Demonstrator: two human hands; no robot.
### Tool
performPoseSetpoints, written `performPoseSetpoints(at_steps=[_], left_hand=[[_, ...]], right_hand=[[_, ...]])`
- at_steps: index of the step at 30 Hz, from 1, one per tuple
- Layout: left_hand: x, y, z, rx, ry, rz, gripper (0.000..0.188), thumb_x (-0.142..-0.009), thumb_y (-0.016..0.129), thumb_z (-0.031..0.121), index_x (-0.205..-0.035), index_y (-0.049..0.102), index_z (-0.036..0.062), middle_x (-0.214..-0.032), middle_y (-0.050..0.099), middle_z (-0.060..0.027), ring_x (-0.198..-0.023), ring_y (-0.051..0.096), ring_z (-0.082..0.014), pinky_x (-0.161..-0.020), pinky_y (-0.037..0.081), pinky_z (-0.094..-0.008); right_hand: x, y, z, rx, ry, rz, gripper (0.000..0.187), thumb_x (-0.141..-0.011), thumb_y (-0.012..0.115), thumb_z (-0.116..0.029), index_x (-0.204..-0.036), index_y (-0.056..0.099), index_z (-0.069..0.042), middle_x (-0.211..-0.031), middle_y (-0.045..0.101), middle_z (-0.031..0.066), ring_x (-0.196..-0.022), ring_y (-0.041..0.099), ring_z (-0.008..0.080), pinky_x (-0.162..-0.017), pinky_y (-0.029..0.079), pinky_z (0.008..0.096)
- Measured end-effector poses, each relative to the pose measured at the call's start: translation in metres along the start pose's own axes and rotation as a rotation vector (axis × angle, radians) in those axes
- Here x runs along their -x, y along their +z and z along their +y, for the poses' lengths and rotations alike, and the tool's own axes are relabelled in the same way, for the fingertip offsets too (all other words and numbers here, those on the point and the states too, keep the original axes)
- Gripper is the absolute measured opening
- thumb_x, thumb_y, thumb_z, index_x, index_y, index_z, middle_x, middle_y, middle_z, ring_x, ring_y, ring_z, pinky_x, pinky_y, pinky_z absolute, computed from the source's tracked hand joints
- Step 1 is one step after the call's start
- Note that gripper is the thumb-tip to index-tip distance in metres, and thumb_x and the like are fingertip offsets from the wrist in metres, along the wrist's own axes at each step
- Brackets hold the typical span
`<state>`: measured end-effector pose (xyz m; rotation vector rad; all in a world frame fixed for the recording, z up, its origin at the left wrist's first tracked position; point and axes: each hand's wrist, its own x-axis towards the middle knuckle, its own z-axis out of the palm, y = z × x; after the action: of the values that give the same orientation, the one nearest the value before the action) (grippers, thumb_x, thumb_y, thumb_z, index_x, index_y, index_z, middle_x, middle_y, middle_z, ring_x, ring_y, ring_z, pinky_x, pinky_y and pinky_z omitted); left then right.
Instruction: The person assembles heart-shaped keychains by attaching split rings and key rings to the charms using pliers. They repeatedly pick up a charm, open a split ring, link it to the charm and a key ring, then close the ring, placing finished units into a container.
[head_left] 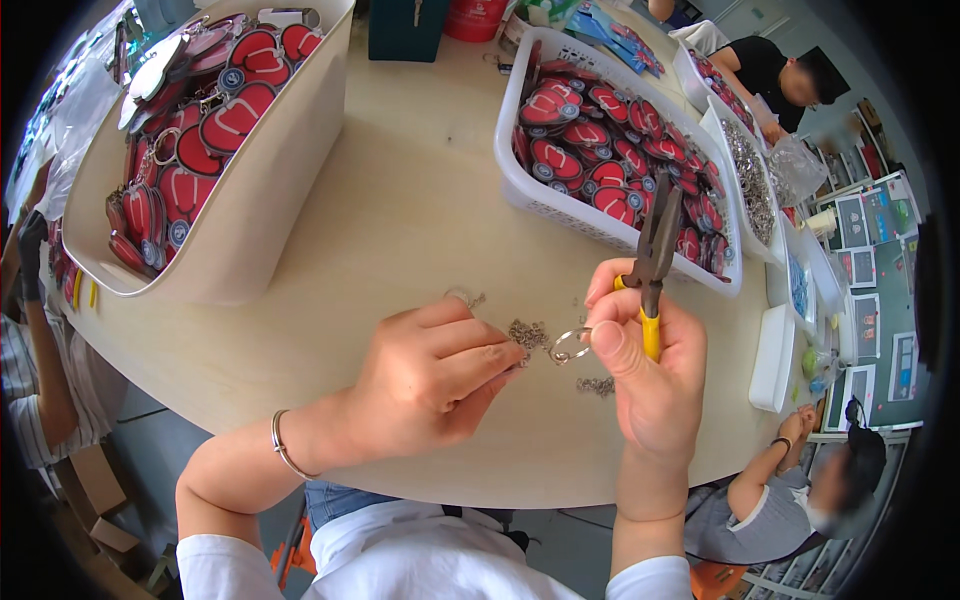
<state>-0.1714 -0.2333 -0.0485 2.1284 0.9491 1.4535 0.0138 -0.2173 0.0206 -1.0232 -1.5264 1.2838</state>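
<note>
My right hand [655, 390] is closed round a pair of pliers [657, 240] with yellow handles, jaws upward. Between the thumb and a finger of this same hand is a metal key ring [569, 346], held over the table. My left hand [425, 375] is in a pinch just left of the ring; what its fingertips grip is too small to make out. Beside these fingertips lies a little pile of small metal rings [528, 333]. Another small heap of metal rings [596, 385] is near my right hand. A loose key ring [459, 297] shows behind my left hand.
Red keychains fill a tall cream bin [290, 190] at left and a white basket [620, 235] at far right. Further right stand a tray of metal parts [748, 180] and a white box [772, 360]. Co-workers sit around the table [420, 130].
</note>
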Motion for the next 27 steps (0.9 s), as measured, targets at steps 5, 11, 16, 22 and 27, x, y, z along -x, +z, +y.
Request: performPoseSetpoints(at_steps=[5, 11, 16, 22, 27], left_hand=[[0.0024, 0.0000, 0.0024, -0.026, -0.008, 0.001, 0.024, -0.061, 0.076, -0.002, -0.083, 0.068, 0.0032, -0.074, 0.063, -0.0037, -0.059, 0.054, -0.0188, -0.048, 0.043, -0.0303], [0.0027, 0.0000, 0.0011, 0.003, 0.010, 0.017, 0.028, -0.059, 0.076, -0.005, -0.085, 0.067, 0.0023, -0.073, 0.063, -0.0054, -0.056, 0.053, -0.0187, -0.046, 0.041, -0.0293], [0.0024, 0.0000, 0.0012, 0.024, 0.012, 0.032, 0.029, -0.058, 0.076, -0.006, -0.085, 0.067, 0.0018, -0.073, 0.063, -0.0061, -0.056, 0.053, -0.0185, -0.044, 0.039, -0.0286], [0.0014, -0.0004, 0.0019, 0.029, 0.003, 0.042, 0.028, -0.058, 0.076, -0.006, -0.083, 0.066, 0.0017, -0.072, 0.063, -0.0063, -0.056, 0.053, -0.0185, -0.043, 0.039, -0.0285], [0.0014, -0.0008, 0.0023, 0.035, -0.004, 0.043, 0.027, -0.059, 0.077, -0.006, -0.082, 0.066, 0.0013, -0.071, 0.063, -0.0065, -0.055, 0.053, -0.0184, -0.043, 0.039, -0.0287]], right_hand=[[-0.0005, 0.0055, -0.0012, -0.005, 0.022, -0.003, 0.013, -0.087, 0.068, -0.011, -0.085, 0.065, 0.002, -0.096, 0.049, 0.0070, -0.083, 0.047, 0.0126, -0.074, 0.040, 0.0263], [-0.0006, 0.0087, 0.0001, 0.000, 0.013, -0.017, 0.015, -0.087, 0.068, -0.012, -0.085, 0.065, 0.002, -0.096, 0.049, 0.0073, -0.083, 0.047, 0.0126, -0.073, 0.040, 0.0264], [-0.0004, 0.0097, -0.0006, 0.012, 0.010, -0.026, 0.016, -0.087, 0.069, -0.013, -0.084, 0.065, 0.002, -0.095, 0.049, 0.0073, -0.083, 0.047, 0.0126, -0.073, 0.040, 0.0264], [-0.0004, 0.0105, 0.0003, 0.013, 0.007, -0.020, 0.016, -0.086, 0.070, -0.014, -0.084, 0.065, 0.002, -0.094, 0.049, 0.0074, -0.083, 0.047, 0.0126, -0.073, 0.040, 0.0262], [-0.0007, 0.0109, 0.0007, 0.018, -0.008, -0.023, 0.016, -0.086, 0.070, -0.014, -0.083, 0.064, 0.001, -0.094, 0.049, 0.0076, -0.083, 0.047, 0.0127, -0.073, 0.040, 0.0261]])
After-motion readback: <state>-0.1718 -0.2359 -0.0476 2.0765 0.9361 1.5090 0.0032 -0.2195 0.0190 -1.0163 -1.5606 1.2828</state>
